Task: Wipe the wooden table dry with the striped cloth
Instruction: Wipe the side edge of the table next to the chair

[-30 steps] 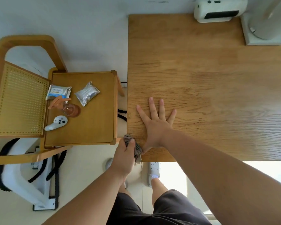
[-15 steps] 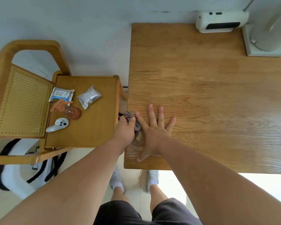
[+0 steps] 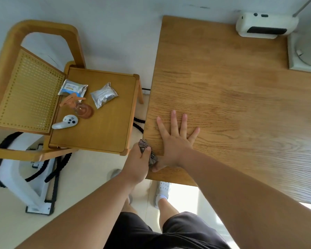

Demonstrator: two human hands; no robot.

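While right hand [image 3: 174,143] lies flat, left hand [image 3: 136,165] grips striped cloth [image 3: 143,144] at wooden table [image 3: 232,87] edge.

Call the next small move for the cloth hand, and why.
Probably slide the striped cloth forward along the left edge of the wooden table: the left hand grips it there near the front corner, and the right hand lies flat beside it, blocking an inward sweep.

Grey-striped cloth [image 3: 146,147], honey-brown table [image 3: 232,105]

Bright daylight; blown-out floor [image 3: 186,197] at 5 o'clock; faint sheen on table [image 3: 241,97], 2 o'clock; edges bent, soft.
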